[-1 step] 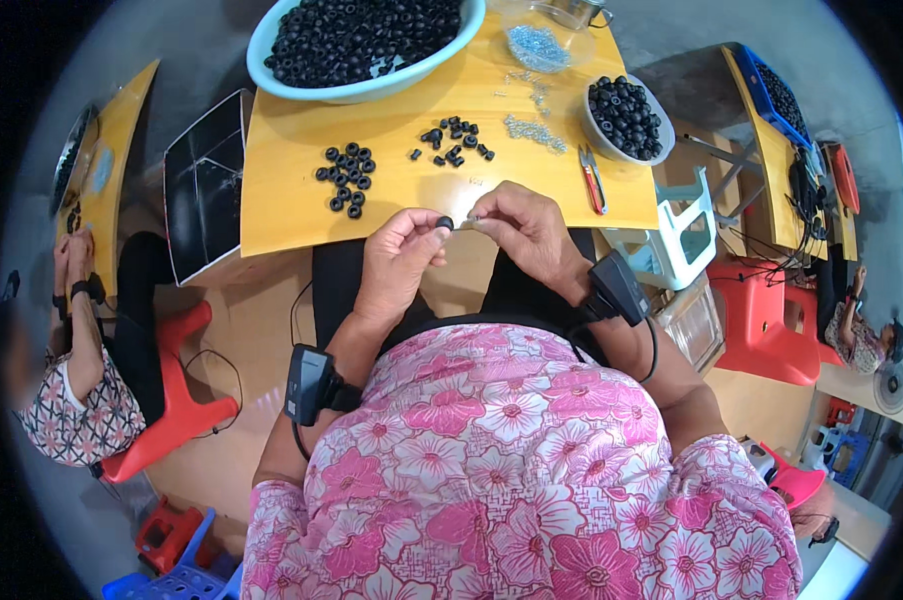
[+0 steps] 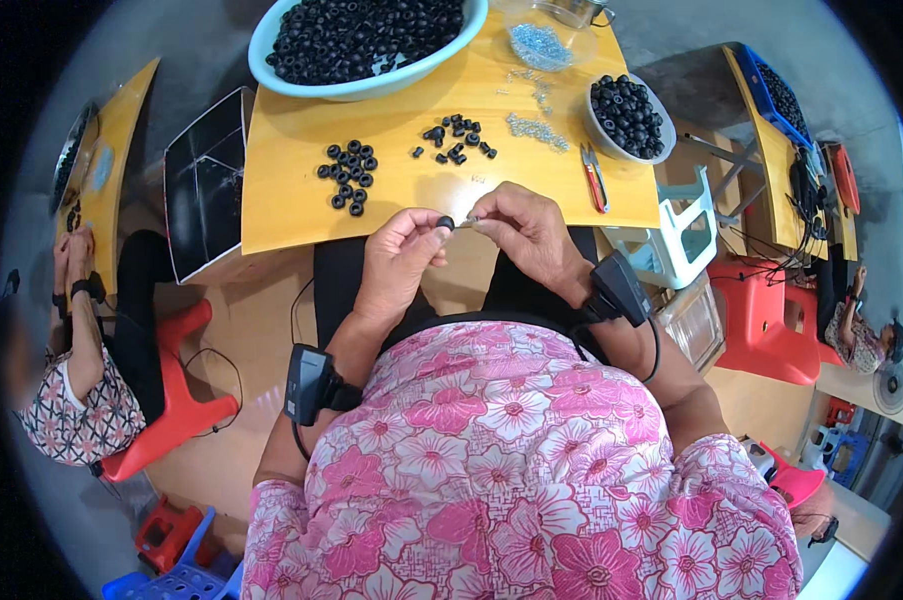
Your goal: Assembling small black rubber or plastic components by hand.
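Just off the table's near edge, my left hand (image 2: 401, 255) is closed, pinching a small round black part (image 2: 445, 223) between thumb and fingers. Facing it, the fingertips of my right hand (image 2: 521, 228) are pressed together on a tiny piece I cannot make out; a thin pale bit shows between the hands. Beyond my left hand lies a group of black rings (image 2: 356, 180) on the yellow table (image 2: 281, 215). Farther to the right is a loose cluster of smaller black pieces (image 2: 458, 138). Red-handled snips (image 2: 595, 185) lie beyond my right hand.
A light blue basin (image 2: 261, 75) of black parts stands at the back. To its right are a clear dish (image 2: 576, 60) of small shiny pieces, more of them scattered, and a white bowl (image 2: 661, 150) of round black parts. Other people sit at tables left and right.
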Action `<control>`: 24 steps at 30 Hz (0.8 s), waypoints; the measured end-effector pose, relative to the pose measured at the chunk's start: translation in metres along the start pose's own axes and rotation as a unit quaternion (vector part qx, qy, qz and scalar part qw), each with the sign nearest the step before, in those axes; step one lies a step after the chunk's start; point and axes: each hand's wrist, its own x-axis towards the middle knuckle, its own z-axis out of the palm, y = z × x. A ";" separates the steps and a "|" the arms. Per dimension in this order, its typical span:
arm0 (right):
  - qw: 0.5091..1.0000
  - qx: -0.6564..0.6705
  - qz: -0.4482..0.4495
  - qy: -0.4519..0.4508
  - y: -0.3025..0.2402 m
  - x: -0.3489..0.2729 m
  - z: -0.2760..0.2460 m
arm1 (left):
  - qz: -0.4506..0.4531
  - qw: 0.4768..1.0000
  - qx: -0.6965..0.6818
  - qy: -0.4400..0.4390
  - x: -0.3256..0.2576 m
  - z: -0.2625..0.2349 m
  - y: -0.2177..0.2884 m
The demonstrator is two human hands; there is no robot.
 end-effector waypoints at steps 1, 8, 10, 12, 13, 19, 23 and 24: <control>1.000 0.000 0.002 0.000 -0.004 0.000 0.002 | -0.017 0.999 -0.038 -0.008 -0.001 -0.002 -0.001; 0.996 -0.083 -0.038 -0.023 -0.026 0.007 0.012 | -0.030 0.995 -0.086 -0.027 -0.002 -0.012 -0.011; 0.991 -0.120 -0.060 -0.029 -0.027 0.009 0.012 | -0.028 0.997 -0.069 -0.025 -0.002 -0.012 -0.011; 0.984 -0.161 -0.073 -0.031 -0.025 0.011 0.012 | -0.024 0.998 -0.050 -0.023 -0.002 -0.012 -0.012; 0.984 -0.161 -0.073 -0.034 -0.026 0.012 0.013 | -0.023 0.998 -0.056 -0.028 -0.002 -0.012 -0.014; 0.975 -0.204 -0.073 -0.047 -0.025 0.016 0.014 | -0.044 0.992 -0.113 -0.030 -0.003 -0.016 -0.019; 0.973 -0.208 -0.086 -0.052 -0.023 0.016 0.017 | -0.047 0.990 -0.125 -0.039 -0.003 -0.016 -0.018; 0.971 -0.216 -0.087 -0.055 -0.022 0.016 0.018 | -0.048 0.990 -0.127 -0.038 -0.002 -0.017 -0.019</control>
